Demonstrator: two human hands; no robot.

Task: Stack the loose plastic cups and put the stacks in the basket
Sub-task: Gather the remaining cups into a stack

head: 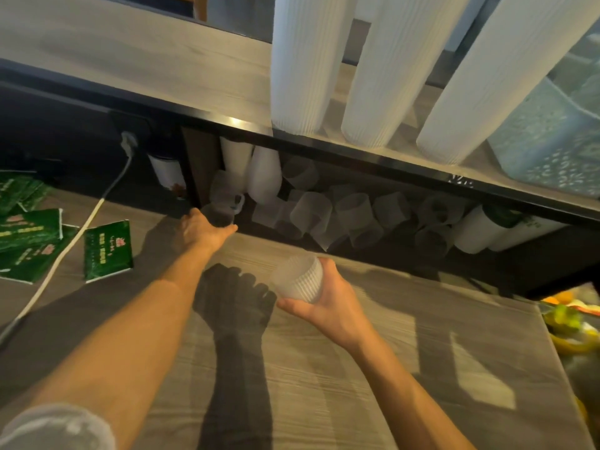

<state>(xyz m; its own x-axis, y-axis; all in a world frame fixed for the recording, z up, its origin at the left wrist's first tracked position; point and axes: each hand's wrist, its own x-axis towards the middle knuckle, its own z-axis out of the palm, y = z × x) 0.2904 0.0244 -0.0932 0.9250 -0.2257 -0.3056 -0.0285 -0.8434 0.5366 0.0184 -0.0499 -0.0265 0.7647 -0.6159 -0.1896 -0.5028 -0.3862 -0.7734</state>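
Observation:
Several loose clear plastic cups [352, 211] lie tumbled on their sides in the dark recess under the upper shelf. My left hand [201, 230] reaches to the recess's left end and its fingers curl round one clear cup [218, 216]. Nearer to me, above the wooden counter, my right hand [328, 298] grips a short stack of nested clear cups [297, 276], held tilted with the rims toward my palm. No basket shows in this view.
Three tall white cup stacks [305, 66] stand on the upper shelf [136, 69], beside a pale patterned container [548, 138]. Green packets [107, 250] and a white cable [84, 222] lie on the counter [357, 368] at left. Colourful items [574, 323] sit at the right edge.

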